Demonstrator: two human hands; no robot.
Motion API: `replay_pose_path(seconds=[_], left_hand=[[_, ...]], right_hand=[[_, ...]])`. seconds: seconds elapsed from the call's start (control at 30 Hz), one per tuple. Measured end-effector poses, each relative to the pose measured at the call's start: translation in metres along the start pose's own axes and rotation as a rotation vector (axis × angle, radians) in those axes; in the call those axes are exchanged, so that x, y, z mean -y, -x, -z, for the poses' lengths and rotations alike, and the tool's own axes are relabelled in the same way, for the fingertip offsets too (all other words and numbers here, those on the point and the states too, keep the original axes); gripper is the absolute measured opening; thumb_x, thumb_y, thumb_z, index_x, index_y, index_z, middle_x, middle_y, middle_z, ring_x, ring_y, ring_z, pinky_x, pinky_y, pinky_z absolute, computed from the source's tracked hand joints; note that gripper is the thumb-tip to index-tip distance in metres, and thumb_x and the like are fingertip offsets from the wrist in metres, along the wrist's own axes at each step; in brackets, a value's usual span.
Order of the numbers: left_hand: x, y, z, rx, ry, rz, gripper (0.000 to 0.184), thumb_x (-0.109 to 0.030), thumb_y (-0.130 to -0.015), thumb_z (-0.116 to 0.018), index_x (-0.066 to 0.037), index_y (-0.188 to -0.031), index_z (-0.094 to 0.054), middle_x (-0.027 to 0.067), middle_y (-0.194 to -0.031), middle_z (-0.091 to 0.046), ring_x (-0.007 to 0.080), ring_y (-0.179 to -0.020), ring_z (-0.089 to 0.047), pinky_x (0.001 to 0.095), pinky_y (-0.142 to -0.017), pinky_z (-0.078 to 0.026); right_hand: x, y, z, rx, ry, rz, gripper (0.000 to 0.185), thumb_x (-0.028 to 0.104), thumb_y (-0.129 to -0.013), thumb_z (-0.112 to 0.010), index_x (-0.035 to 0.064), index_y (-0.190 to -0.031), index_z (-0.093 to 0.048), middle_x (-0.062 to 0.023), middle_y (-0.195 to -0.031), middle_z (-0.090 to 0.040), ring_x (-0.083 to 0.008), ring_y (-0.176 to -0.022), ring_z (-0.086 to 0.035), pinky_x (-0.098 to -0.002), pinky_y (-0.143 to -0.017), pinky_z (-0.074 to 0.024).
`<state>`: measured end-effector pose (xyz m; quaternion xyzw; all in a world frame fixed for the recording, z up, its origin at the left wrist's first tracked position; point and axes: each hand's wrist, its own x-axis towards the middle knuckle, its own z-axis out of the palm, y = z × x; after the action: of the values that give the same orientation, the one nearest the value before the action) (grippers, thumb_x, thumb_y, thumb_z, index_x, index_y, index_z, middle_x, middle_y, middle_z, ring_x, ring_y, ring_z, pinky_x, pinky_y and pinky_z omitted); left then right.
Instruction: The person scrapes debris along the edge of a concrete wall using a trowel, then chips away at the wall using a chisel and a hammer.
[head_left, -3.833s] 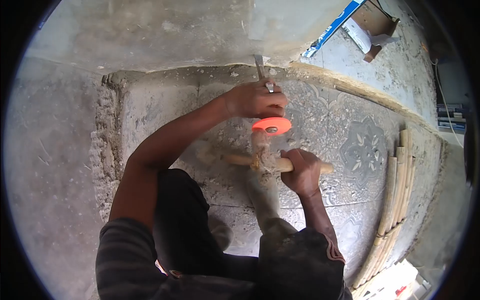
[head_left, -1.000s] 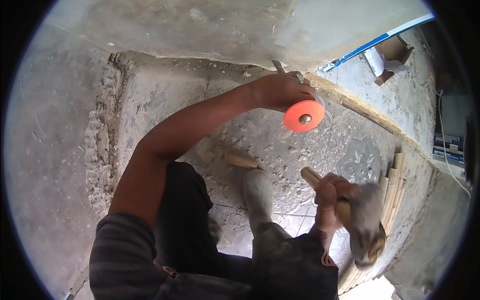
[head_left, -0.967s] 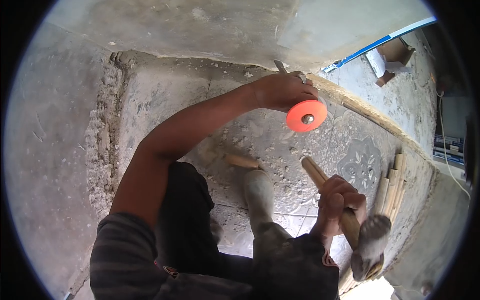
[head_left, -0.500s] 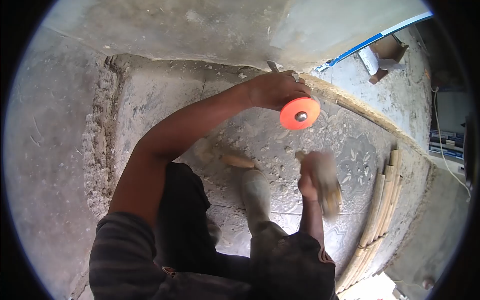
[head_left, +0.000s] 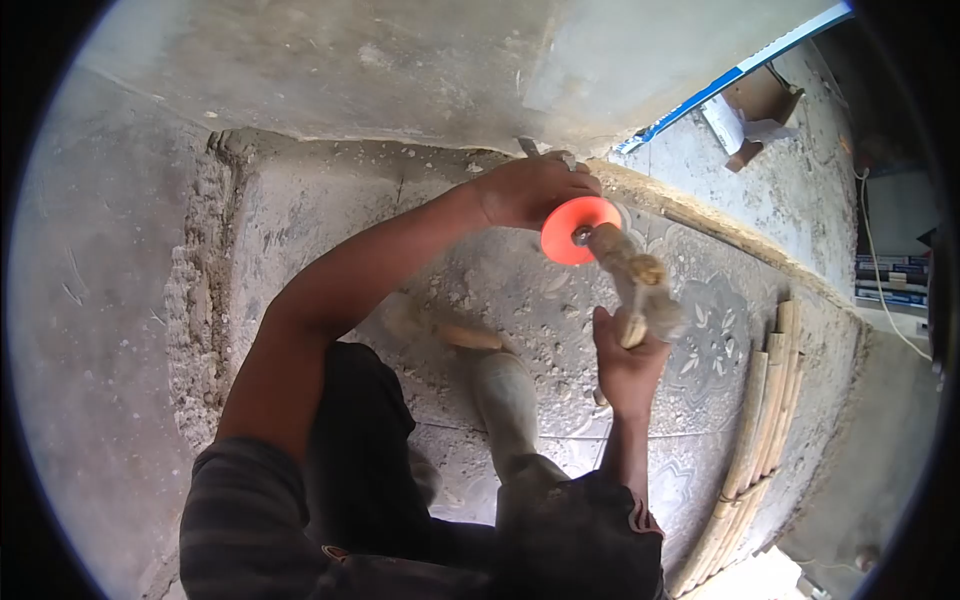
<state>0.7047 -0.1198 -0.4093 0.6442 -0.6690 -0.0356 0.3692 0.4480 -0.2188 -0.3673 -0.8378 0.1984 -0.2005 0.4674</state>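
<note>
My left hand (head_left: 540, 190) is wrapped round a chisel (head_left: 528, 147) whose flat metal blade points at the base of the wall. Below my fingers sits the chisel's round orange guard (head_left: 575, 230), with its metal striking end in the middle. My right hand (head_left: 630, 368) grips the wooden handle of a hammer (head_left: 643, 275). The hammer's head is slightly blurred and its face is at the chisel's end; whether they touch I cannot tell. Loose rubble (head_left: 560, 340) lies on the patterned tiles beneath.
Tied bamboo poles (head_left: 755, 430) lie at the right. A torn cardboard box (head_left: 755, 105) and a blue-and-white strip (head_left: 740, 70) are at the upper right. A wooden handle (head_left: 468, 337) lies by my boot (head_left: 507, 400). A rough broken edge (head_left: 205, 300) runs along the left.
From low at the right, the hammer has swung up and left to the chisel's end. My left hand still holds the chisel; the view has shifted slightly.
</note>
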Motion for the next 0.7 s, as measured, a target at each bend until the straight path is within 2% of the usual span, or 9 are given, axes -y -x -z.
replay_pose_path(seconds=[0.03, 0.17, 0.2, 0.23, 0.3, 0.43, 0.47, 0.57, 0.7], left_hand=[[-0.005, 0.006, -0.007, 0.001, 0.008, -0.015, 0.031, -0.021, -0.083, -0.073, -0.012, -0.111, -0.064, 0.0022, -0.11, -0.068, 0.0267, -0.098, -0.067, 0.0389, -0.084, -0.053], [0.0, -0.001, 0.006, -0.02, -0.038, -0.005, 0.028, -0.021, -0.084, -0.072, -0.012, -0.109, -0.063, 0.0013, -0.109, -0.067, 0.0243, -0.1, -0.065, 0.0384, -0.091, -0.05], [0.0, -0.001, 0.008, -0.002, -0.034, 0.014, 0.027, -0.021, -0.084, -0.071, -0.012, -0.108, -0.063, 0.0008, -0.109, -0.066, 0.0237, -0.101, -0.065, 0.0379, -0.092, -0.05], [-0.002, -0.003, 0.008, 0.013, -0.023, 0.031, 0.026, -0.02, -0.084, -0.071, -0.012, -0.108, -0.063, 0.0003, -0.109, -0.066, 0.0232, -0.103, -0.064, 0.0374, -0.094, -0.049], [0.0, 0.0, -0.003, -0.004, -0.058, -0.031, 0.025, -0.021, -0.084, -0.071, -0.014, -0.106, -0.063, -0.001, -0.11, -0.065, 0.0227, -0.104, -0.064, 0.038, -0.095, -0.049], [0.002, 0.01, -0.017, 0.057, -0.181, -0.125, 0.024, -0.023, -0.083, -0.07, -0.018, -0.104, -0.062, -0.004, -0.111, -0.063, 0.0213, -0.11, -0.062, 0.0414, -0.096, -0.049], [0.002, 0.01, -0.018, 0.058, -0.111, -0.081, 0.023, -0.024, -0.083, -0.07, -0.02, -0.104, -0.062, -0.0054, -0.112, -0.062, 0.0199, -0.113, -0.06, 0.0451, -0.1, -0.046], [-0.007, 0.011, -0.01, -0.016, -0.187, 0.009, 0.025, -0.024, -0.083, -0.071, -0.021, -0.106, -0.063, -0.0056, -0.113, -0.062, 0.0187, -0.115, -0.058, 0.0464, -0.104, -0.042], [-0.026, 0.017, -0.018, -0.155, -0.065, 0.089, 0.033, -0.019, -0.076, -0.08, -0.019, -0.106, -0.066, -0.0041, -0.113, -0.061, 0.0193, -0.113, -0.058, 0.0446, -0.107, -0.037]], right_hand=[[0.038, 0.012, 0.016, 0.009, -0.126, -0.13, 0.015, 0.01, -0.091, -0.069, 0.0087, -0.082, -0.056, -0.0027, -0.072, -0.056, -0.0084, -0.056, -0.046, -0.0251, -0.05, -0.0357], [0.076, 0.009, 0.026, -0.198, -0.639, 0.398, 0.017, 0.004, -0.096, -0.06, 0.0076, -0.092, -0.044, -0.0023, -0.063, -0.049, -0.0079, -0.053, -0.046, -0.0281, -0.048, -0.036], [0.066, 0.0, 0.012, -0.262, -0.649, 0.548, 0.022, 0.005, -0.096, -0.06, 0.0085, -0.088, -0.041, -0.0035, -0.064, -0.048, -0.0079, -0.053, -0.042, -0.0301, -0.048, -0.0353], [0.029, -0.008, 0.004, -0.125, -0.492, 0.632, 0.014, 0.007, -0.096, -0.061, 0.0062, -0.098, -0.047, -0.0048, -0.067, -0.049, -0.0152, -0.055, -0.046, -0.0319, -0.055, -0.0426], [-0.001, -0.007, -0.016, 0.078, 0.195, 0.105, 0.02, 0.008, -0.092, -0.068, 0.0018, -0.11, -0.061, -0.0058, -0.081, -0.058, -0.0221, -0.073, -0.055, -0.029, -0.072, -0.0495], [0.026, 0.01, 0.004, 0.079, -0.086, -0.215, 0.01, 0.002, -0.09, -0.071, 0.0035, -0.092, -0.061, -0.0002, -0.073, -0.06, -0.0082, -0.062, -0.052, -0.0234, -0.059, -0.0441], [0.031, 0.018, 0.009, 0.062, -0.245, -0.151, 0.014, 0.005, -0.092, -0.071, 0.0038, -0.085, -0.059, 0.0024, -0.066, -0.057, -0.0043, -0.058, -0.051, -0.0212, -0.054, -0.0412], [0.038, 0.04, 0.017, 0.057, -0.597, -0.217, 0.015, 0.009, -0.094, -0.071, 0.0045, -0.093, -0.056, 0.001, -0.065, -0.056, -0.0079, -0.054, -0.053, -0.0238, -0.05, -0.0429], [0.016, 0.057, 0.022, 0.092, -0.357, -0.56, 0.017, 0.009, -0.095, -0.071, 0.0017, -0.095, -0.056, -0.0001, -0.067, -0.055, -0.0076, -0.054, -0.052, -0.0248, -0.051, -0.044]])
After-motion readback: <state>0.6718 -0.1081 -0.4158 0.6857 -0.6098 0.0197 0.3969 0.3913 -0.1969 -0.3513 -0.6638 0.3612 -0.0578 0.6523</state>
